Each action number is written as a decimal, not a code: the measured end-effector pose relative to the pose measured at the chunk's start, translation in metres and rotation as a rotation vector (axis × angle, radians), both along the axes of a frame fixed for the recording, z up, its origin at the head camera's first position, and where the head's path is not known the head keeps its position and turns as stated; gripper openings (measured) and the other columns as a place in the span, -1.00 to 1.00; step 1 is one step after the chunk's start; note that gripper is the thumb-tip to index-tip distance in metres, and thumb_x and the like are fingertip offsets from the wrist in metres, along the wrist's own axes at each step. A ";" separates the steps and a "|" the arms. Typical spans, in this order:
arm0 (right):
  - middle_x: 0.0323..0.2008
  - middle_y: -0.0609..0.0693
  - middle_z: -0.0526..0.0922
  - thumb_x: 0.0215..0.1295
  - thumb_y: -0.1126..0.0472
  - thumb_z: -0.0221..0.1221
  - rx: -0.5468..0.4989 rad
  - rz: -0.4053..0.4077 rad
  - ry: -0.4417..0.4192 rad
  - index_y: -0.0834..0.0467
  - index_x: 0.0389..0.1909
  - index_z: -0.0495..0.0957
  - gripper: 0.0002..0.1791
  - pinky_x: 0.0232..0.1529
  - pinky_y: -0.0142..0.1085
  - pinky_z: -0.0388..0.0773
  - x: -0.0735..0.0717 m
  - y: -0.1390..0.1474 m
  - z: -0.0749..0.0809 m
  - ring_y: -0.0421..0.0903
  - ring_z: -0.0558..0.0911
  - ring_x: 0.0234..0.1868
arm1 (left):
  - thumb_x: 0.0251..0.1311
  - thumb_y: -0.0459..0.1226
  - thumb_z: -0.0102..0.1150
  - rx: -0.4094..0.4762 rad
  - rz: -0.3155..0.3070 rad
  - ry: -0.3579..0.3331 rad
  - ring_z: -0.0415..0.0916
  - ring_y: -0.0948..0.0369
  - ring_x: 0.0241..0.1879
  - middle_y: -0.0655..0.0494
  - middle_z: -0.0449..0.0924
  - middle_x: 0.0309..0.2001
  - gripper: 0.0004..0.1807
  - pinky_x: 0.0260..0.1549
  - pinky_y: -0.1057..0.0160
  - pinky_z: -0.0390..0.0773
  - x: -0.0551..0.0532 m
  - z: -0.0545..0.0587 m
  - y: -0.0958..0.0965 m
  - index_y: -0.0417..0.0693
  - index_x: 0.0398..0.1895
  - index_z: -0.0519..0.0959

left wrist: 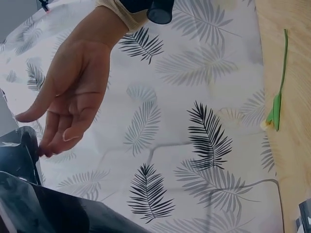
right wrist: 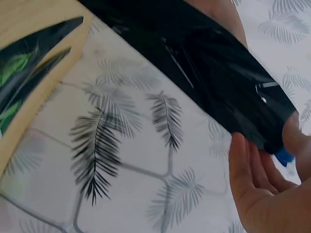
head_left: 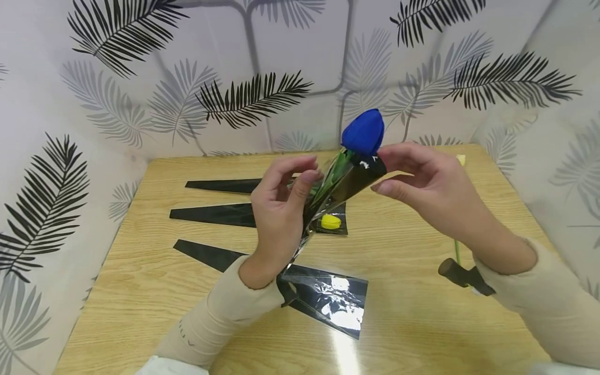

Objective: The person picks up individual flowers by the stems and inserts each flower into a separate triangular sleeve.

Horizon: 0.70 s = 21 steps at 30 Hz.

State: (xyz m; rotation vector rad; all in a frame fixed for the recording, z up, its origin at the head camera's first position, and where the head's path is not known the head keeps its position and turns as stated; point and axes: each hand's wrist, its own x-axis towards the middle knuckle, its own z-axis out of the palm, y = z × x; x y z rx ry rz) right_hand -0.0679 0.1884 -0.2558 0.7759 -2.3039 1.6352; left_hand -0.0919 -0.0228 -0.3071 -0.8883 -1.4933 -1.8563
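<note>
A blue tulip (head_left: 363, 131) stands tilted in a black and clear wrapping sleeve (head_left: 358, 179), raised above the table with its bloom at the upper right. My left hand (head_left: 281, 200) grips the sleeve from its left side, thumb in front and fingers bent; part of that grip is hidden. At the mouth of the sleeve, just under the bloom, my right hand (head_left: 431, 182) touches the rim with extended fingertips, its thumb apart from them. In the right wrist view the black sleeve (right wrist: 194, 63) runs to that hand, where only a bit of blue petal (right wrist: 284, 158) shows.
Two long black sleeves lie behind my left hand, one with a yellow tulip (head_left: 330, 222). A flat black sleeve (head_left: 328, 299) lies nearer, under my left forearm. A loose tulip with a green stem (left wrist: 279, 99) rests on the table's right. Leaf-patterned cloth (head_left: 300, 62) stands behind.
</note>
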 end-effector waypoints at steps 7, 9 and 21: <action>-0.45 0.05 0.67 0.11 0.46 0.24 -0.166 -0.057 0.065 0.36 -0.30 0.60 -0.88 -0.32 -0.40 0.60 -0.005 -0.012 -0.004 -0.10 0.66 -0.45 | 0.23 -0.21 0.12 0.001 -0.061 -0.007 0.50 -0.05 -0.14 -0.25 0.50 -0.16 -0.59 -0.10 0.02 0.54 -0.002 0.002 0.000 -0.47 -0.09 0.46; -0.50 0.08 0.66 0.10 0.49 0.24 -0.255 -0.050 0.077 0.37 -0.35 0.60 -0.92 -0.31 -0.39 0.60 -0.006 -0.013 -0.001 -0.08 0.66 -0.48 | 0.23 -0.22 0.12 0.002 -0.091 -0.007 0.50 -0.05 -0.12 -0.28 0.50 -0.16 -0.59 -0.08 0.00 0.52 -0.003 0.005 0.000 -0.49 -0.10 0.45; -0.55 0.13 0.62 0.02 0.55 0.26 -0.401 -0.058 0.270 0.49 -0.43 0.56 -0.92 -0.41 -0.36 0.58 -0.016 -0.020 0.022 -0.03 0.59 -0.59 | 0.20 -0.49 0.10 -0.002 -0.183 -0.034 0.57 0.06 -0.24 -0.22 0.53 -0.17 -0.75 -0.13 0.00 0.54 -0.003 0.033 -0.004 -0.52 -0.11 0.43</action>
